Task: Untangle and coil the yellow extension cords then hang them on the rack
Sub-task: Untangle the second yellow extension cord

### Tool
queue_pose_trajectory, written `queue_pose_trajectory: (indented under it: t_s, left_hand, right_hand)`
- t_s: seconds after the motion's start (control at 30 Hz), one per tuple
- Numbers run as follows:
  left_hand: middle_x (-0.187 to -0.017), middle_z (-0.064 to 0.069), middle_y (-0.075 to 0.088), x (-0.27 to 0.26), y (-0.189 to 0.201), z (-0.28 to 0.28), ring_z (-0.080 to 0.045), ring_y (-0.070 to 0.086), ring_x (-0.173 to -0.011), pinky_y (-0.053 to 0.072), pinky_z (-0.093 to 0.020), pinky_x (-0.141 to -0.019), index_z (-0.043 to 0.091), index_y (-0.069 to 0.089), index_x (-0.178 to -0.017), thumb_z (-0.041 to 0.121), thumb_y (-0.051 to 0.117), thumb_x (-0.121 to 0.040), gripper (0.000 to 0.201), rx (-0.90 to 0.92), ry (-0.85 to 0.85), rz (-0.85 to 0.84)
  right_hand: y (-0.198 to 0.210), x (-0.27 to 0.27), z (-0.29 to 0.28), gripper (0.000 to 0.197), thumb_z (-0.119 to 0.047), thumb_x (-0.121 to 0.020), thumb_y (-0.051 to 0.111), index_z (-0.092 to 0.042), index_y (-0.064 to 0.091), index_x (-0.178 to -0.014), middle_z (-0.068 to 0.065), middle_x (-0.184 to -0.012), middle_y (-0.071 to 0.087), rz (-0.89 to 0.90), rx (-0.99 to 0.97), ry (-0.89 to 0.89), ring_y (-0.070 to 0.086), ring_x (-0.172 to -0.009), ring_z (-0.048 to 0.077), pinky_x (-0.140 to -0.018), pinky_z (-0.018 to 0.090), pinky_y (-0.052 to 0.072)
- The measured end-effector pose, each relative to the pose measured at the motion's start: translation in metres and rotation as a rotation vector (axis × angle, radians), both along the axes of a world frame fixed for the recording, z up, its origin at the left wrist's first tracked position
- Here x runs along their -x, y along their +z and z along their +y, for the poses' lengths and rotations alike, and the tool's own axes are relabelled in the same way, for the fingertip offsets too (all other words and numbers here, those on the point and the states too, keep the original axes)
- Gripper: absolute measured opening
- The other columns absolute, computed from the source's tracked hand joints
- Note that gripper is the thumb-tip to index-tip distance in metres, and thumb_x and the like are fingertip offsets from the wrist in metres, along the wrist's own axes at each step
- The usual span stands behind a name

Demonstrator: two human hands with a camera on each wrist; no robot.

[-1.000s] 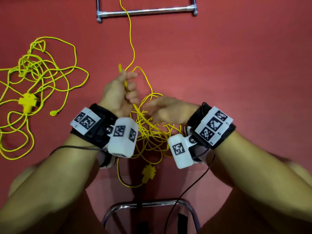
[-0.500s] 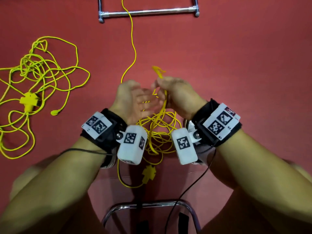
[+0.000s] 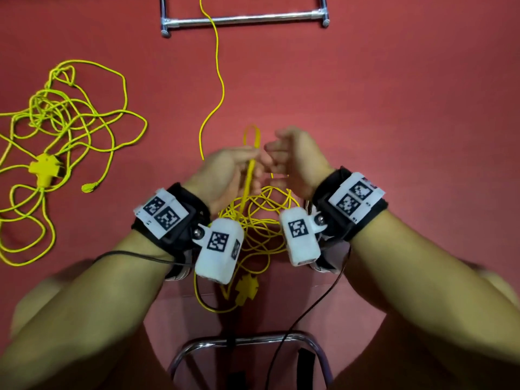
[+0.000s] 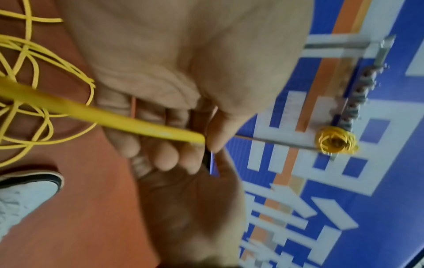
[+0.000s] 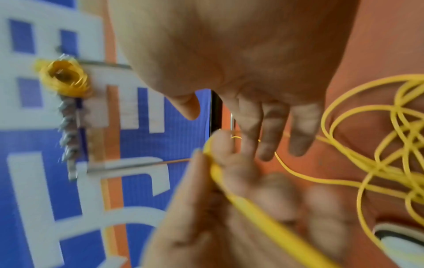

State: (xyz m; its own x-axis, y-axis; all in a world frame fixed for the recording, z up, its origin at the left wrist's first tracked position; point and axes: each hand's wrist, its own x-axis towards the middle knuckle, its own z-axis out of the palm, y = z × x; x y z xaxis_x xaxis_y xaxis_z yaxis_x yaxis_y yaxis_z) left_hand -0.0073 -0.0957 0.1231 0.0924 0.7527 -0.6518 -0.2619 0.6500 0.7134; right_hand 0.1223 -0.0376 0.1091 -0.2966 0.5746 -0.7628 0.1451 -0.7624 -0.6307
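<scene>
The left hand [image 3: 225, 175] pinches the cord [image 3: 249, 175] between thumb and fingers, a loop poking up past the fingertips, while the right hand [image 3: 295, 156] hovers just beside it, fingers loosely spread and holding nothing. The held strand runs near-to-far, down into the tangle [image 3: 253, 220] between the wrists. The rack [image 3: 244, 19] lies straight ahead at the far edge, so the left hand looks best placed.

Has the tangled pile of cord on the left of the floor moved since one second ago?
No. The tangled pile lies in the same shape, equally far left of the metal bar; only the hands moved.
</scene>
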Motion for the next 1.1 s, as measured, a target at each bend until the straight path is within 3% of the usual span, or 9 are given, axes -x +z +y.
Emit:
queue_pose_trajectory:
  t_s: [0.17,0.33,0.43,0.6,0.67,0.77,0.87,1.0,1.1]
  left_hand:
    - [-0.074,-0.002,0.07,-0.007,-0.003,-0.011,-0.017,0.063,-0.067,0.047,-0.028,-0.068,0.01,0.071,-0.086,0.024,0.059,-0.083,0.019,0.083,-0.294,0.106]
    - [-0.074,-0.007,0.065,0.015,-0.011,0.005,-0.026,0.062,-0.07,0.047,-0.039,-0.08,0.011,0.059,-0.093,0.047,0.033,-0.095,0.045,0.263,0.203,0.011]
    - [-0.071,-0.007,0.065,0.023,-0.019,0.012,-0.022,0.062,-0.057,0.054,-0.031,-0.06,0.012,0.049,-0.094,0.066,0.034,-0.096,0.056,0.295,0.471,-0.1]
    - [-0.044,0.007,0.044,0.024,-0.028,0.013,-0.007,0.036,-0.031,0.037,-0.012,-0.038,0.014,0.05,-0.084,0.039,0.034,-0.108,0.038,0.258,0.664,-0.071]
    - [-0.048,0.009,0.04,0.019,-0.023,0.013,-0.004,0.03,-0.032,0.032,-0.011,-0.039,0.017,0.056,-0.088,0.031,0.036,-0.108,0.031,0.209,0.553,-0.014]
    - [-0.057,0.006,0.048,0.006,-0.01,0.005,-0.007,0.038,-0.042,0.036,-0.016,-0.042,0.015,0.062,-0.091,0.022,0.043,-0.105,0.024,0.042,0.219,0.025]
    - [-0.061,0.001,0.057,-0.003,-0.002,-0.008,-0.012,0.05,-0.053,0.043,-0.02,-0.05,0.01,0.067,-0.091,0.019,0.056,-0.096,0.015,-0.077,-0.133,-0.022]
    - [-0.071,-0.005,0.065,-0.003,-0.004,-0.012,-0.018,0.061,-0.065,0.051,-0.031,-0.067,0.011,0.075,-0.084,0.026,0.063,-0.08,0.02,0.026,-0.259,-0.002]
    - [-0.076,-0.01,0.063,0.001,-0.004,-0.005,-0.025,0.061,-0.068,0.051,-0.038,-0.073,0.006,0.069,-0.085,0.039,0.051,-0.088,0.038,0.239,-0.086,0.017]
  right_hand:
    - [0.004,0.005,0.002,0.015,-0.013,-0.101,0.052,-0.009,0.057,-0.087,0.0,-0.061,0.063,0.166,0.044,-0.209,0.061,-0.052,0.011,-0.048,0.022,0.052]
    - [-0.001,0.002,-0.009,0.024,0.002,-0.1,0.045,-0.013,0.06,-0.088,0.0,-0.07,0.062,0.224,-0.176,0.104,0.057,-0.054,0.007,-0.053,0.023,0.048]
    - [-0.007,0.003,-0.023,0.02,0.004,-0.092,0.056,-0.013,0.068,-0.093,-0.001,-0.077,0.071,0.223,-0.282,0.477,0.064,-0.067,0.009,-0.066,0.029,0.044]
    - [-0.01,0.002,-0.024,0.02,-0.002,-0.079,0.069,-0.01,0.076,-0.095,-0.008,-0.066,0.066,-0.07,-0.406,0.746,0.057,-0.06,0.003,-0.059,0.019,0.047]
    - [-0.006,0.0,-0.02,0.026,-0.009,-0.073,0.065,0.003,0.066,-0.096,0.01,-0.072,0.067,-0.051,-0.303,0.565,0.062,-0.06,0.019,-0.052,0.029,0.054]
    - [-0.002,-0.002,-0.01,0.021,-0.028,-0.092,0.053,-0.008,0.056,-0.094,0.01,-0.077,0.064,0.008,-0.044,0.093,0.061,-0.058,0.019,-0.042,0.02,0.048]
    - [0.0,-0.004,-0.002,0.045,-0.049,-0.1,0.037,-0.01,0.051,-0.081,0.006,-0.052,0.051,0.115,0.082,0.055,0.051,-0.045,0.024,-0.047,0.023,0.047]
    - [0.003,0.004,-0.004,0.015,-0.009,-0.098,0.054,-0.001,0.06,-0.087,0.009,-0.078,0.067,0.141,0.068,-0.239,0.06,-0.06,0.018,-0.054,0.028,0.055]
    - [0.005,0.005,-0.004,0.018,0.002,-0.099,0.048,-0.005,0.061,-0.089,0.006,-0.082,0.07,0.284,0.081,-0.294,0.066,-0.063,0.012,-0.053,0.02,0.054]
